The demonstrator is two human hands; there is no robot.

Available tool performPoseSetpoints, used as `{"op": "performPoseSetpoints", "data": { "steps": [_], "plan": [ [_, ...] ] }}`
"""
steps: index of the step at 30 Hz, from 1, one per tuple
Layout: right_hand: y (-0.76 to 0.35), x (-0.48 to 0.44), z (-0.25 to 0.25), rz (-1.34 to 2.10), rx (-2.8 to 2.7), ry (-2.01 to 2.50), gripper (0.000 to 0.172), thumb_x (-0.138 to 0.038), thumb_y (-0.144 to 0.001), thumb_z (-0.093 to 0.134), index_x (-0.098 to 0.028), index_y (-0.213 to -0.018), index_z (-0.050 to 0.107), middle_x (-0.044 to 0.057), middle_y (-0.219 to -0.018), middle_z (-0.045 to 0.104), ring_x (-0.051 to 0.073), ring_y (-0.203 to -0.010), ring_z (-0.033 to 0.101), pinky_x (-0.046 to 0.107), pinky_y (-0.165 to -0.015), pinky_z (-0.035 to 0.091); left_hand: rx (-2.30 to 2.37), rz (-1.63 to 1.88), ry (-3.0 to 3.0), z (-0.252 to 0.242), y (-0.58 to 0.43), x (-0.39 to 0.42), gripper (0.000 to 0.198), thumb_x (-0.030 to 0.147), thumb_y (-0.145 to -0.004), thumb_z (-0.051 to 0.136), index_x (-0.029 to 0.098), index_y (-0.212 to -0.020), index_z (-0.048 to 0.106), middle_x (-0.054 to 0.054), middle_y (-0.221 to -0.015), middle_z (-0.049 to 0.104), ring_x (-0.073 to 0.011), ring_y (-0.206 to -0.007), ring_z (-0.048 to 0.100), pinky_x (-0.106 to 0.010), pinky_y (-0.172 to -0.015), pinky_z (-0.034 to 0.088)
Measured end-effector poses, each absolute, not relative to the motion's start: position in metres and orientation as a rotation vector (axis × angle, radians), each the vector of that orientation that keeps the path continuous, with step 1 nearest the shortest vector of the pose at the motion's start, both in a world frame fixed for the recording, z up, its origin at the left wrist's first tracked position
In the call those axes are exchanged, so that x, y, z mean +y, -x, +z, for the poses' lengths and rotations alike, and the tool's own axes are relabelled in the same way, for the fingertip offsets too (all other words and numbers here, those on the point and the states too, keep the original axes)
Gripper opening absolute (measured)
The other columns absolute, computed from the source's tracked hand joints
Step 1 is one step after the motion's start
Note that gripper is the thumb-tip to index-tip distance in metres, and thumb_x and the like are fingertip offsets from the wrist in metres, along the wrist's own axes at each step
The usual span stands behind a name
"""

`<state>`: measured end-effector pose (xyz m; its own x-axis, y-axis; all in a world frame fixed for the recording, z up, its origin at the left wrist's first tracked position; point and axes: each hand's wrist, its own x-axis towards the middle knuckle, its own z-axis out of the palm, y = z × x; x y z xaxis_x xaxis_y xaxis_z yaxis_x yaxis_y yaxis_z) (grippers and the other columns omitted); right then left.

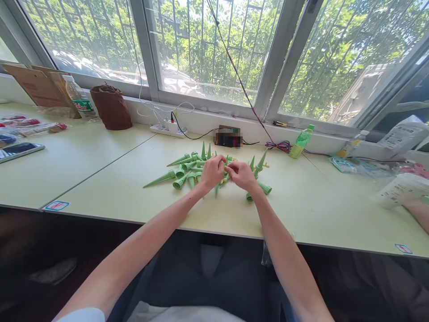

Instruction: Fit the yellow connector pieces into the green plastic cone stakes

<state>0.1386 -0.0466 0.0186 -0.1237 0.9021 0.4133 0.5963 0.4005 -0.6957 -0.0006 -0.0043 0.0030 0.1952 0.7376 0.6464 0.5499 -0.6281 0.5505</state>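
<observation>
A pile of several green cone-shaped plastic spikes (182,171) lies on the pale table (134,192), some lying flat, some standing point up. My left hand (212,172) and my right hand (241,174) meet over the middle of the pile, fingers curled. Between their fingertips sits a small yellowish piece (226,167) with a green spike under it; both hands pinch this assembly. More green cones (259,164) lie to the right of my right hand.
A power strip (167,128) with cables, a dark box (228,137) and a green bottle (300,142) line the window sill side. A brown bag (111,107) and cardboard (36,85) stand far left. Plastic bags (398,190) and another person's arm (418,212) are at right.
</observation>
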Motion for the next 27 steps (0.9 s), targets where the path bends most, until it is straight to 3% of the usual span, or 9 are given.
{"op": "performPoseSetpoints", "data": {
  "steps": [13, 20, 27],
  "plan": [
    [-0.1394, -0.0419, 0.0144, 0.443, -1.862, 1.334, 0.045, -0.043, -0.093, 0.042, -0.018, -0.056, 0.049, 0.002, -0.054, 0.056, 0.012, -0.050, 0.049, 0.026, -0.056, 0.037, 1.228, 1.402, -2.265, 0.0037, -0.0001, -0.0056, 0.025, 0.013, -0.087, 0.038, 0.018, -0.082, 0.062, -0.004, -0.074, 0.061, -0.0168, -0.068, 0.054, -0.028, -0.066, 0.040],
    [-0.1383, -0.0439, 0.0153, 0.475, -1.836, 1.288, 0.018, -0.034, -0.085, 0.053, -0.018, -0.080, 0.061, 0.000, -0.061, 0.061, 0.013, -0.055, 0.053, 0.025, -0.058, 0.040, 1.284, 1.390, -2.250, 0.0021, 0.0003, -0.0034, 0.025, 0.013, -0.087, 0.039, 0.019, -0.083, 0.063, -0.004, -0.075, 0.061, -0.0175, -0.069, 0.055, -0.028, -0.067, 0.040],
    [-0.1379, -0.0448, 0.0164, 0.479, -1.846, 1.286, 0.022, -0.032, -0.086, 0.050, -0.018, -0.070, 0.057, 0.001, -0.060, 0.060, 0.013, -0.058, 0.054, 0.025, -0.059, 0.040, 1.246, 1.385, -2.255, 0.0029, 0.0001, -0.0046, 0.026, 0.013, -0.087, 0.038, 0.019, -0.083, 0.063, -0.004, -0.076, 0.062, -0.0166, -0.068, 0.054, -0.028, -0.066, 0.040]
  ]
}}
